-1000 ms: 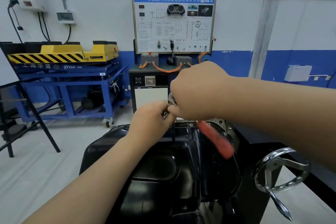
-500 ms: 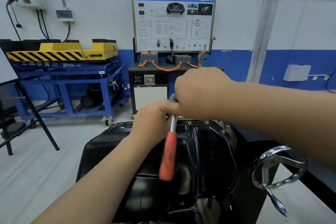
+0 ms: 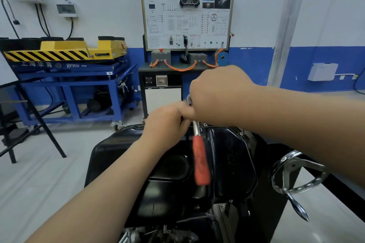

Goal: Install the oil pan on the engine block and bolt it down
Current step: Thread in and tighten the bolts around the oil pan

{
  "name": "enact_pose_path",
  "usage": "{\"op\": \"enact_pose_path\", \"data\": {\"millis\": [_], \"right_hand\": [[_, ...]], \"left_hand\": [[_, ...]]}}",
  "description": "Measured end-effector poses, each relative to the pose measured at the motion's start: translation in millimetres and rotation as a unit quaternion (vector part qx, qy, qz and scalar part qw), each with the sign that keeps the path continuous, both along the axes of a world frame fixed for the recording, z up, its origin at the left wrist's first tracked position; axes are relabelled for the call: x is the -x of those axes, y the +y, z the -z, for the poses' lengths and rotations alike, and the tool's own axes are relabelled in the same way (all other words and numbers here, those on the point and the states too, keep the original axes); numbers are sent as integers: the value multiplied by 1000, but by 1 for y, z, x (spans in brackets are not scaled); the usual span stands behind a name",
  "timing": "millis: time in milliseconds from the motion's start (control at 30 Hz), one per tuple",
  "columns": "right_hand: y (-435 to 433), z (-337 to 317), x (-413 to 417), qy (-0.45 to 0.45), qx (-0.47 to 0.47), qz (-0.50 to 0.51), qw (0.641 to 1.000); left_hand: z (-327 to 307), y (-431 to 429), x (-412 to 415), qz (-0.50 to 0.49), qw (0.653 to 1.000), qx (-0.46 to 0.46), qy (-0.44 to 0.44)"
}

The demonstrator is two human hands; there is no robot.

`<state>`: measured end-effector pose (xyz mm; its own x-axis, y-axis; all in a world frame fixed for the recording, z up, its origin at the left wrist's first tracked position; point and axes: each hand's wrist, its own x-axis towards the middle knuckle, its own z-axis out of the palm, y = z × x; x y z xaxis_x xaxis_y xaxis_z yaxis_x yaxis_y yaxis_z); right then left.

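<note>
The black oil pan (image 3: 126, 150) sits on the engine in front of me, its far rim showing small bolts (image 3: 205, 124). A ratchet wrench with a red handle (image 3: 200, 162) hangs down over the pan, its silver head (image 3: 189, 100) at the far rim. My right hand (image 3: 217, 94) grips the ratchet head from above. My left hand (image 3: 167, 122) pinches the socket or extension just below the head. The socket and the bolt under it are hidden by my fingers.
A chrome handwheel (image 3: 294, 171) with a pointed crank handle sticks out at the right of the engine stand. Beyond stand a training panel cabinet (image 3: 185, 17), a blue cart with a yellow lift (image 3: 65, 55) and a black folding frame (image 3: 29, 120) at left.
The red handle swung from pointing lower right to hanging almost straight down. Both hands stayed at the ratchet head on the pan's far rim.
</note>
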<state>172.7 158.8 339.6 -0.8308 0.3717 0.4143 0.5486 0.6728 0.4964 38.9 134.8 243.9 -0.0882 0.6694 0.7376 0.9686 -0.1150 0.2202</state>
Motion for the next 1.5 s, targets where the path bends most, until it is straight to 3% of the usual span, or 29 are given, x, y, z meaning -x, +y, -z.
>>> {"op": "enact_pose_path", "data": {"millis": [67,167,233,333,467,600,700,800,900,1033,1133,1267,1367,1500], "right_hand": [[0,-5,-1,-48,-13,-5,999],[8,-20,-7,-163,-71,-99,979],[11,-25,-8,-191,-122,-139,964],[5,-22,-3,-145,-109,-99,978],[-2,-4,0,-16,6,-14,1000],[1,-10,3,-103,-68,-82,989],[8,-24,-2,-178,-111,-125,970],[5,-23,-2,-150,-93,-110,978],[4,-13,0,-61,-33,-44,997],[2,-6,1,22,33,-4,999],[4,-15,3,-59,-6,-53,997],[4,-23,1,-155,-94,-95,979],[-2,-13,2,-97,-81,-53,991],[-8,-3,6,-4,20,25,999]], "left_hand": [[0,-2,1,15,999,-6,34],[2,-1,2,32,998,-13,48],[4,2,1,29,999,-3,46],[3,2,2,4,1000,-22,-5],[0,2,2,-9,1000,-17,-25],[-1,-4,4,92,994,-40,-33],[4,2,8,93,995,-11,-46],[6,6,9,72,995,-15,-73],[3,7,10,24,993,-25,-112],[3,9,8,-2,998,25,-53],[5,2,9,63,997,-25,-42],[7,2,5,23,999,-28,-15],[2,5,3,-11,998,-42,-37],[1,8,-1,-108,994,20,28]]}}
